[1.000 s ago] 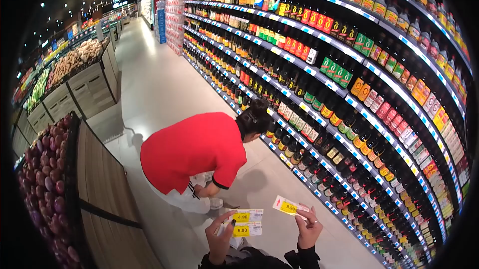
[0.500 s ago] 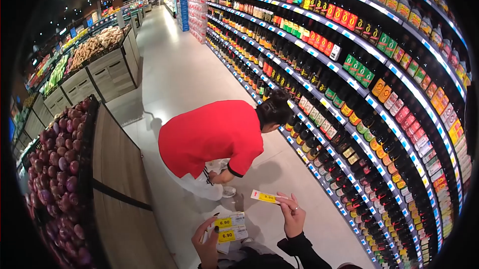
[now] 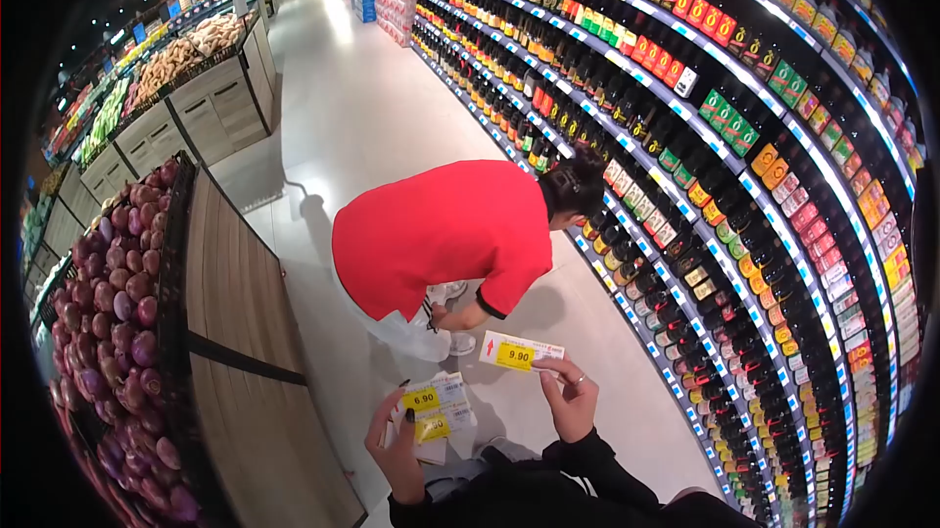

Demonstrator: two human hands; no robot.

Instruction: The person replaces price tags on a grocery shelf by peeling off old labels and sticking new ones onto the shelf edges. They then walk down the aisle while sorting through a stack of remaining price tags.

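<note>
Between the thumb and fingers of my left hand [image 3: 399, 445] are white and yellow price labels [image 3: 443, 408], two of them showing, the upper one reading 6.90. My right hand [image 3: 572, 401] pinches one separate price label [image 3: 521, 354] by its right end; it reads 9.90 and has a red arrow at its left. The two hands are apart, with the single label up and to the right of the others. Dark sleeves cover both my arms.
A person in a red top [image 3: 446, 229] bends over just ahead, facing the shelves. Long shelves of bottles [image 3: 636, 205] run along the right. A wooden stand [image 3: 240, 283] holds red onions [image 3: 122, 303] at the left. The aisle floor [image 3: 328, 68] stretches away behind the person.
The single label has come nearer and turned its face more toward me. My left hand and its labels have shifted slightly left. The person in red appears lower and further right as the view shifted.
</note>
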